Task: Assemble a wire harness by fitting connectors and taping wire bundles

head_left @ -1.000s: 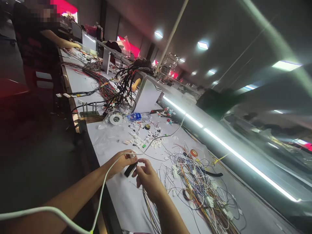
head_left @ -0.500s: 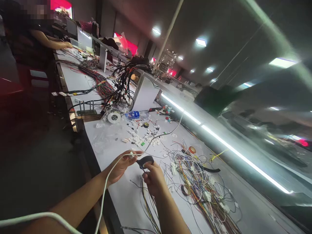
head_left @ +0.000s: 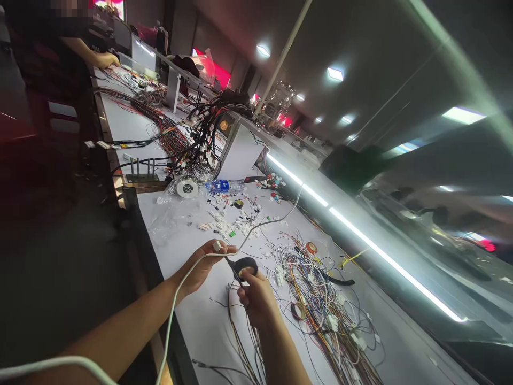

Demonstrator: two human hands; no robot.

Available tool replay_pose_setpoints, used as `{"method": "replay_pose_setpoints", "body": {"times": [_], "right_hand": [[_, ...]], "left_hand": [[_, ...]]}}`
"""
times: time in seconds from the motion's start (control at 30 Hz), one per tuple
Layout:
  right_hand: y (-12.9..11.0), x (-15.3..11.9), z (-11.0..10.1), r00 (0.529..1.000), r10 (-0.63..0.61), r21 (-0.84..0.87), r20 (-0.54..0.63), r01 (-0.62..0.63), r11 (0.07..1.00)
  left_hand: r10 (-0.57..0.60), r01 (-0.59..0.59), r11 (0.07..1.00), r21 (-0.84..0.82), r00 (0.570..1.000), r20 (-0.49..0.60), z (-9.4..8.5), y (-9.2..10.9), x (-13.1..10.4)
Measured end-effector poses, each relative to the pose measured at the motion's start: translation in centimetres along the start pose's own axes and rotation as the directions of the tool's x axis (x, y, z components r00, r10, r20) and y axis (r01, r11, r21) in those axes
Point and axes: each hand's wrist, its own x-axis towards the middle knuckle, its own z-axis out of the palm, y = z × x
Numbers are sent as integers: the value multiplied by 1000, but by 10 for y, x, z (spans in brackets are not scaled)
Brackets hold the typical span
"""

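My left hand [head_left: 200, 270] is closed on a small white connector [head_left: 217, 246], its fingertips pointing right over the table. In my right hand [head_left: 256, 297] is a roll of black tape [head_left: 245, 266], gripped with the thumb at its core. A short dark strip runs from the roll to the left fingertips. Thin dark wires [head_left: 240, 331] lie beneath and beside the right hand; whether they join the held connector I cannot tell. A white cable [head_left: 173, 307] passes across the view in front of the left wrist and on to the lamp.
Loose connectors [head_left: 240, 222] lie beyond my hands, near a plastic bottle [head_left: 224, 185] and a white reel [head_left: 187, 187]. A wire bundle [head_left: 320, 305] spreads to the right, with tape rolls [head_left: 297, 310] about it. A lit tube lamp [head_left: 393, 262] edges the bench. A co-worker's hand [head_left: 106, 60] is far left.
The tape roll and my right hand have shifted slightly right, away from the left fingertips. The connector in my left hand shows more plainly. The view has tilted a little.
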Motion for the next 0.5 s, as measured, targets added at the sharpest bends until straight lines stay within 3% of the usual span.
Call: {"method": "replay_pose_setpoints", "body": {"times": [0.07,0.13,0.17,0.23,0.3,0.33,0.37,0.43,0.5], "right_hand": [[-4,-3,-9,997,59,31,49,-60,998],[-8,-7,-7,993,-95,-74,72,100,992],[-9,-9,-3,972,-214,-171,97,228,958],[-9,-11,8,885,-422,-363,199,466,807],[-6,-10,16,814,-530,-422,239,578,698],[-4,-9,16,821,-538,-388,190,566,727],[-1,-8,13,859,-502,-315,106,507,802],[2,-6,2,959,-281,-98,-39,276,956],[3,-7,-11,998,-35,44,-50,37,998]], "left_hand": [[-3,3,1000,-2,999,34,4,-1,5],[-21,19,998,53,999,31,5,-2,11],[-33,31,997,75,999,22,4,-2,13],[-58,59,993,98,998,-8,3,-4,14],[-47,55,990,130,997,-60,3,-7,11],[-28,42,988,152,996,-90,3,-9,8],[-5,24,985,168,994,-110,5,-11,6],[40,-24,990,139,993,-112,9,-14,3],[58,-54,997,52,996,-75,14,-16,3]]}}
